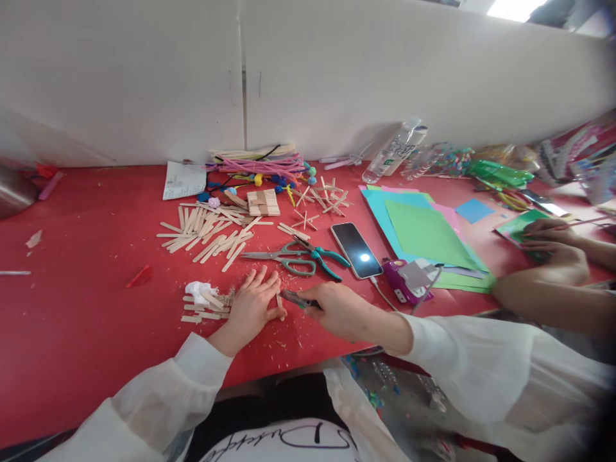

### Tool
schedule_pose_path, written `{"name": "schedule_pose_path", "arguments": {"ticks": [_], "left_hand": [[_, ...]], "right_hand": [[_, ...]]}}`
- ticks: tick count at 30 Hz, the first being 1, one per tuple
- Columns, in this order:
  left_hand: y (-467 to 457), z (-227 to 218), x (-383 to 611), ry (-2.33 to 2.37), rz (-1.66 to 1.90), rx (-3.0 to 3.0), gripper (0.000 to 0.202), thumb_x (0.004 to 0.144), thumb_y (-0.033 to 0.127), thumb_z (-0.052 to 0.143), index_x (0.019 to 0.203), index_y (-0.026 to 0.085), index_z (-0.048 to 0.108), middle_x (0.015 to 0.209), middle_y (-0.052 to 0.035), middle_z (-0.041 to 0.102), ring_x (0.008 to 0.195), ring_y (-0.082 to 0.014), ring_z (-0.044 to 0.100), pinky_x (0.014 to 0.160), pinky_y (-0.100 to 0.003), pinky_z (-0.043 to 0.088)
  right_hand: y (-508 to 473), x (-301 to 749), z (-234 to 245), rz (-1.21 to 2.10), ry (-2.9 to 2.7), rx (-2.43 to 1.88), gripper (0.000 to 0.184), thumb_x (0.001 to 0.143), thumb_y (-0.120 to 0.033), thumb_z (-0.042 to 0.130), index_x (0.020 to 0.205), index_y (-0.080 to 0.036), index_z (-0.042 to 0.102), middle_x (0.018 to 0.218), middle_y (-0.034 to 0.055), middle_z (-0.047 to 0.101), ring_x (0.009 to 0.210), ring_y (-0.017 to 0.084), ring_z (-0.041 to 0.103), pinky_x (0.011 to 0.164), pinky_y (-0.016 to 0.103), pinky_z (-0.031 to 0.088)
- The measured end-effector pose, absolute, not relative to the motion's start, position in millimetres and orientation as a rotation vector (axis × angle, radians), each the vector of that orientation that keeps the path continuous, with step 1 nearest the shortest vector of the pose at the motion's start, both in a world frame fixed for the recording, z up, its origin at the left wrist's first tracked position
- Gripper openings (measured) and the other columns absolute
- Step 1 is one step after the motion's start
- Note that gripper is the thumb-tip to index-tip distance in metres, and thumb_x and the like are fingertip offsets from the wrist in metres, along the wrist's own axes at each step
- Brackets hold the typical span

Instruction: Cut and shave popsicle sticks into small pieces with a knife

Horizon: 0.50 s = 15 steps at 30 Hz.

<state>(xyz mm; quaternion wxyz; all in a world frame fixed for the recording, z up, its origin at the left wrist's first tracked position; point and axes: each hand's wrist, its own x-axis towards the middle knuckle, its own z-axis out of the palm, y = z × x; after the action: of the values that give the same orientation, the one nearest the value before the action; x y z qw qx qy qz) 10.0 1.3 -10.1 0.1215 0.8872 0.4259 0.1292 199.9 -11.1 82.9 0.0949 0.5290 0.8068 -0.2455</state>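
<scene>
At the far left of the red surface (86, 256) stands a metal container (17, 191). A loose pile of wooden sticks (206, 232) spreads below a paper note (183, 179), and a crumpled white tissue (199, 292) lies nearer the person. Beside it the left hand (253, 301) rests palm down, fingers spread, its thumb touching 1 small stick (278, 299) on the surface; I cannot tell whether it pinches it. Scissors (278, 256) lie just beyond. The right hand (339, 311) is closed around a dark tool (301, 299), its tip near that stick. Further right come pliers (317, 253), a phone (356, 250), a purple box (395, 273), coloured paper (423, 231) and another person's hands (553, 237)
</scene>
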Motion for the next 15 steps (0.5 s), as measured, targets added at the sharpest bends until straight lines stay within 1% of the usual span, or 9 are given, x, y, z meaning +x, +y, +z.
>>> {"name": "schedule_pose_path", "arguments": {"ticks": [2,4,6,8,9,10,12,13,15], "left_hand": [[1,-10,10,1.245,0.368,2.596,0.049,0.086,0.047,0.048,0.119,0.013,0.057,0.129,-0.0112,0.055,0.128,-0.0331,0.038,0.104,-0.05,0.03],[1,-9,10,1.24,0.373,2.595,0.047,0.086,0.046,0.047,0.119,0.014,0.057,0.129,-0.0105,0.055,0.128,-0.033,0.037,0.104,-0.05,0.03],[1,-7,10,1.241,0.371,2.586,0.046,0.085,0.045,0.05,0.118,0.015,0.058,0.129,-0.0102,0.055,0.129,-0.033,0.036,0.104,-0.05,0.03],[0,-5,11,1.269,0.348,2.563,0.044,0.084,0.043,0.053,0.119,0.016,0.057,0.129,-0.0101,0.054,0.129,-0.0331,0.035,0.104,-0.05,0.03],[-1,-3,11,1.288,0.333,2.546,0.044,0.083,0.041,0.054,0.12,0.016,0.057,0.13,-0.01,0.054,0.13,-0.0332,0.034,0.105,-0.051,0.03],[-1,-2,12,1.303,0.317,2.528,0.045,0.082,0.04,0.056,0.12,0.016,0.056,0.131,-0.0098,0.053,0.131,-0.0333,0.033,0.105,-0.051,0.029],[0,0,11,1.311,0.293,2.491,0.048,0.079,0.037,0.061,0.122,0.017,0.055,0.132,-0.0088,0.051,0.132,-0.0331,0.03,0.106,-0.051,0.027],[0,1,10,1.3,0.285,2.472,0.049,0.078,0.035,0.063,0.123,0.018,0.055,0.134,-0.0082,0.05,0.133,-0.0327,0.029,0.107,-0.05,0.026],[0,2,8,1.284,0.293,2.434,0.051,0.077,0.03,0.063,0.125,0.021,0.052,0.136,-0.0072,0.047,0.133,-0.0306,0.029,0.106,-0.048,0.028]], "right_hand": [[-8,199,86,-0.771,2.35,1.576,0.02,0.081,-0.014,0.047,0.083,-0.017,0.067,0.06,-0.0003,0.06,0.047,0.008,0.043,0.046,0.022,0.025],[-9,196,88,-0.76,2.349,1.573,0.021,0.082,-0.015,0.046,0.081,-0.017,0.067,0.059,0.0001,0.06,0.045,0.009,0.043,0.045,0.022,0.025],[-14,192,91,-0.665,2.395,1.526,0.023,0.081,-0.012,0.046,0.091,-0.016,0.067,0.068,0.0036,0.064,0.051,0.011,0.05,0.045,0.023,0.026],[-23,189,94,-0.47,2.466,1.416,0.033,0.079,-0.005,0.045,0.106,-0.014,0.062,0.084,0.0094,0.066,0.061,0.014,0.057,0.046,0.024,0.027],[-29,189,96,-0.396,2.473,1.383,0.038,0.076,-0.001,0.045,0.109,-0.012,0.061,0.09,0.0124,0.066,0.063,0.016,0.059,0.045,0.024,0.027],[-35,191,98,-0.358,2.473,1.375,0.044,0.075,0.001,0.044,0.115,-0.012,0.058,0.093,0.0134,0.065,0.062,0.016,0.061,0.043,0.024,0.028],[-47,199,99,-0.26,2.475,1.413,0.051,0.077,-0.003,0.044,0.127,-0.014,0.049,0.091,0.0109,0.065,0.055,0.016,0.061,0.041,0.025,0.031],[-52,204,97,-0.212,2.463,1.533,0.049,0.08,-0.007,0.043,0.128,-0.016,0.047,0.091,0.0102,0.065,0.054,0.017,0.062,0.041,0.025,0.034],[-59,217,89,-0.181,2.515,1.797,0.044,0.084,-0.016,0.042,0.127,-0.019,0.048,0.098,0.0094,0.066,0.06,0.018,0.065,0.045,0.026,0.041]]}}
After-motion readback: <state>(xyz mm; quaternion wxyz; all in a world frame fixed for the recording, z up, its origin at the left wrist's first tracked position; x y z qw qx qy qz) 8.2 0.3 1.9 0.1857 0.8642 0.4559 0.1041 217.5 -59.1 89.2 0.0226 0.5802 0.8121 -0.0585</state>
